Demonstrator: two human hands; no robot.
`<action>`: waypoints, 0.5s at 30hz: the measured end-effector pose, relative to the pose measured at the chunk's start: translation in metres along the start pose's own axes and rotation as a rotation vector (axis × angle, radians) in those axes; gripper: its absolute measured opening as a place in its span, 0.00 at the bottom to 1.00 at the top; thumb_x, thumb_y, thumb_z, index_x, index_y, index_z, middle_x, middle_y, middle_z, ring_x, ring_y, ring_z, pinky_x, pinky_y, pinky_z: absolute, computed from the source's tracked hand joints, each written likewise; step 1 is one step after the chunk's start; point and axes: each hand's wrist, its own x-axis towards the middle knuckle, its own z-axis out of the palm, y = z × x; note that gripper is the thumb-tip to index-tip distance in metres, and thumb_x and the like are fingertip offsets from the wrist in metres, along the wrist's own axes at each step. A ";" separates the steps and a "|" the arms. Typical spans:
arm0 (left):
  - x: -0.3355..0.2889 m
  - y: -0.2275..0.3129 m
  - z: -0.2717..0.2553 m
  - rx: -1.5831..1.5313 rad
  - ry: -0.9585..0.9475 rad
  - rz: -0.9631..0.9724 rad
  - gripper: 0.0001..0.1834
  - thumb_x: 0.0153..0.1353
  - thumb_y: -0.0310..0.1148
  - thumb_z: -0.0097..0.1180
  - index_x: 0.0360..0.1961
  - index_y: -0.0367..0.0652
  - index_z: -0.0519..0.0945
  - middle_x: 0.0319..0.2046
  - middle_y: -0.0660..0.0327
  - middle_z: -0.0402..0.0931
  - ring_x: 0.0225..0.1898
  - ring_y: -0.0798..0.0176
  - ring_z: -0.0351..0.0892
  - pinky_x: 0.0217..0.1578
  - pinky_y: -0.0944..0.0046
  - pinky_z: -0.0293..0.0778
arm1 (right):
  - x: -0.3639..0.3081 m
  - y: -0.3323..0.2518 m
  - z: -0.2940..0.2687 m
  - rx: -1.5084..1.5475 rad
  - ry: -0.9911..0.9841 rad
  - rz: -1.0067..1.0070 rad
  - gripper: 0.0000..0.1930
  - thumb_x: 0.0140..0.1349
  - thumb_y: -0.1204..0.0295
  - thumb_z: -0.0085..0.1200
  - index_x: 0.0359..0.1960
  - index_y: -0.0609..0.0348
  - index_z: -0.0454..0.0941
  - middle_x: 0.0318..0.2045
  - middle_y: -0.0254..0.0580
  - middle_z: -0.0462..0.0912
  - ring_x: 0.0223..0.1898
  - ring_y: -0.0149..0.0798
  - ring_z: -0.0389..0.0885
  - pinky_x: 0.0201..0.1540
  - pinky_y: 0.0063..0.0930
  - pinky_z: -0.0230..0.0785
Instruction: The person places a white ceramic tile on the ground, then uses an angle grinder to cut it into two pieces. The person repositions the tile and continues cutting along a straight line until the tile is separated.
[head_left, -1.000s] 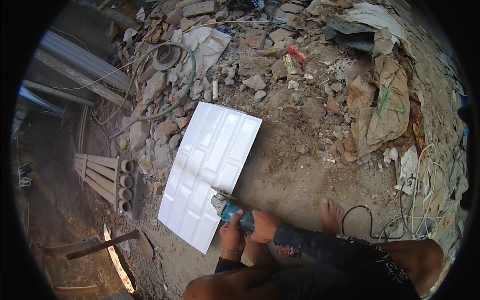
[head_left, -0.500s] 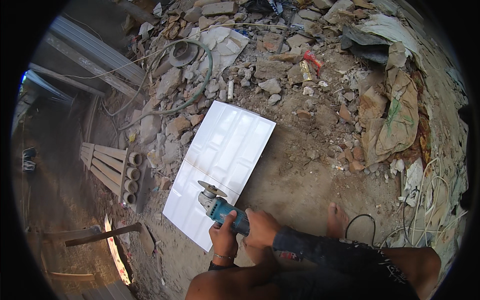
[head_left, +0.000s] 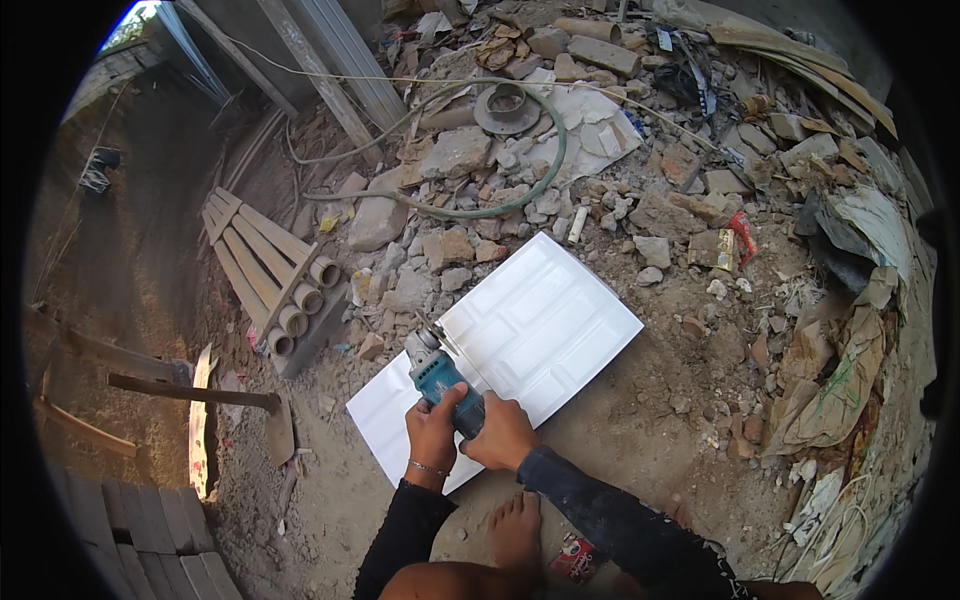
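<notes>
A teal and grey angle grinder (head_left: 438, 378) is held over a white panel with a raised brick pattern (head_left: 545, 325). My left hand (head_left: 431, 440) wraps the grinder's body from the left, thumb on top. Behind it, my right hand (head_left: 503, 433) closes around the dark rear end. The grinder's cutting disc (head_left: 430, 326), seen nearly edge-on, is at the panel's far left edge, by a thin line that crosses the panel. Whether the disc touches the panel I cannot tell. The panel lies on the dirt just ahead of my bare foot (head_left: 515, 530).
Broken stones and rubble (head_left: 455, 155) spread beyond the panel, with a green hose (head_left: 545, 185) curving over them. Left of it lies a rack of tubes (head_left: 262, 270). A hoe (head_left: 280, 425) is at the left, crumpled brown sacking (head_left: 830, 390) at the right.
My view has turned, so the scene sits differently. Both hands have moved the grinder along the line toward the panel's far left edge, and the disc now shows more edge-on.
</notes>
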 end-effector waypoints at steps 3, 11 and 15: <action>0.030 0.001 -0.010 -0.030 0.002 0.006 0.19 0.60 0.32 0.74 0.45 0.29 0.81 0.38 0.56 0.85 0.34 0.64 0.85 0.40 0.63 0.82 | 0.033 -0.002 0.013 -0.006 0.023 -0.034 0.29 0.43 0.64 0.72 0.44 0.71 0.76 0.39 0.67 0.87 0.45 0.66 0.88 0.51 0.49 0.81; 0.090 -0.006 -0.026 -0.036 -0.024 -0.075 0.18 0.62 0.32 0.72 0.46 0.32 0.80 0.38 0.59 0.84 0.34 0.64 0.86 0.38 0.63 0.83 | 0.082 -0.010 0.025 -0.037 -0.031 0.040 0.30 0.46 0.65 0.72 0.48 0.71 0.76 0.45 0.68 0.87 0.51 0.65 0.86 0.56 0.49 0.80; 0.104 -0.010 -0.029 -0.009 -0.042 -0.107 0.17 0.62 0.31 0.72 0.46 0.32 0.81 0.37 0.60 0.84 0.34 0.64 0.86 0.38 0.62 0.83 | 0.093 -0.008 0.030 -0.049 -0.013 0.060 0.30 0.45 0.63 0.72 0.47 0.71 0.76 0.44 0.67 0.87 0.49 0.65 0.87 0.55 0.49 0.80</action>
